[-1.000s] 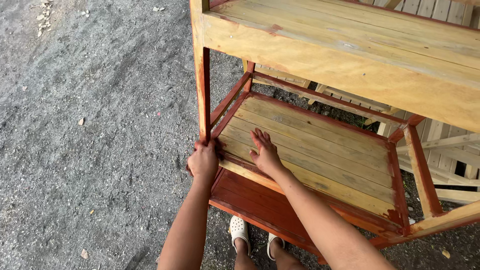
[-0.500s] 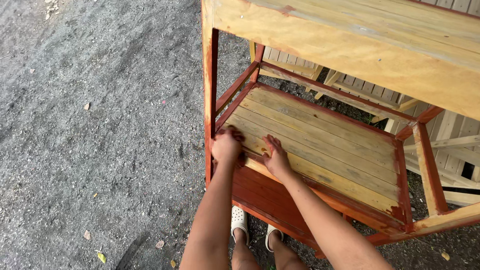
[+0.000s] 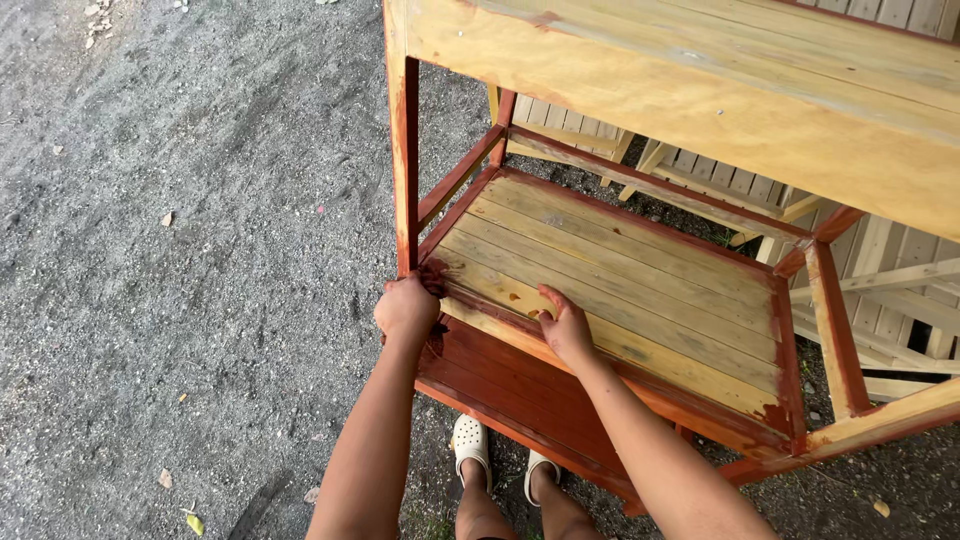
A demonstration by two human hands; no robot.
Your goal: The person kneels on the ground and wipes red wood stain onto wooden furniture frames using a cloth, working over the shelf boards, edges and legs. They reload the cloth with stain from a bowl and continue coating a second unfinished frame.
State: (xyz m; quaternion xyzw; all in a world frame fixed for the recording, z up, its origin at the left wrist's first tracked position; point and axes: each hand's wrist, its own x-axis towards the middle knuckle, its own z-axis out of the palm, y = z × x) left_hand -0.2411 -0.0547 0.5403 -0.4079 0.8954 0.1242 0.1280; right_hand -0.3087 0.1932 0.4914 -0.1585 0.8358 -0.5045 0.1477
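left hand (image 3: 405, 308) grips red shelf corner (image 3: 436, 282); right hand (image 3: 566, 327) rests on slats (image 3: 620, 290).

Grey gravel ground (image 3: 180, 260) spreads to the left, dotted with small dry leaves (image 3: 194, 523). Pale wooden slatted pieces (image 3: 905, 300) lie behind on the right. White perforated clogs (image 3: 470, 443) stand on the ground at the bottom.

left hand (image 3: 406, 308) gripping shelf (image 3: 610, 290) corner at red leg (image 3: 404, 160) | right hand (image 3: 566, 326) pressing flat on front slat | white shoes (image 3: 470, 445) standing on gravel (image 3: 170, 300)
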